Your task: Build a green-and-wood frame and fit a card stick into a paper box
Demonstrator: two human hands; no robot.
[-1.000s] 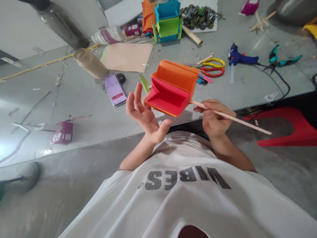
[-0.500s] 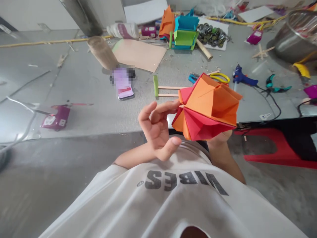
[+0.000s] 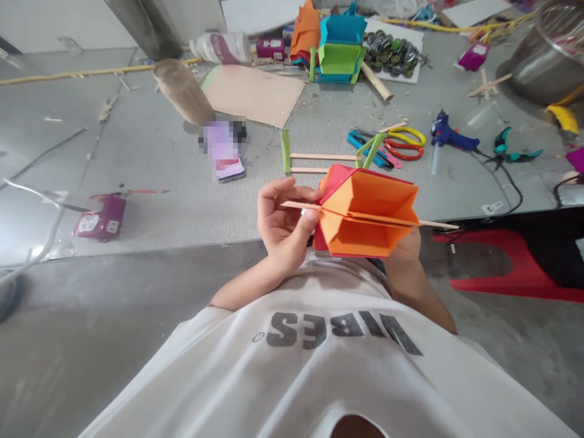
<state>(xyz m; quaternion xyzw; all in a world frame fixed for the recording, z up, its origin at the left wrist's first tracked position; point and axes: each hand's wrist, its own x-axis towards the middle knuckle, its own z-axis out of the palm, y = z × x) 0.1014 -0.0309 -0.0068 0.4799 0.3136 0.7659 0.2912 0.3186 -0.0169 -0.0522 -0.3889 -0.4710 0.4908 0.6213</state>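
An orange and red folded-paper wheel [image 3: 383, 198] is held in front of my chest, over the table's front edge. A thin wooden stick [image 3: 438, 225] runs through it lengthwise and sticks out at both ends. My left hand [image 3: 285, 228] closes thumb and fingers on the wheel's left end, beside the stick. At the right end my right hand [image 3: 406, 246] supports the wheel from below, its fingers mostly hidden behind the paper. Just beyond lies a frame of wooden sticks with green uprights [image 3: 286, 152].
Past the frame lie a blue cutter [image 3: 365, 146], scissors [image 3: 406, 146], a blue glue gun [image 3: 456, 135] and teal pliers [image 3: 511, 152]. A phone [image 3: 223, 152] and a wooden cylinder [image 3: 182, 91] are at left. Behind stands a blue and green paper model [image 3: 341, 58]; a metal pot [image 3: 547, 58] is at right.
The paper wheel has turned, showing its open orange pockets and the stick lengthwise. My left fingers, spread before, have closed at its left end. The frame's right side has come into view.
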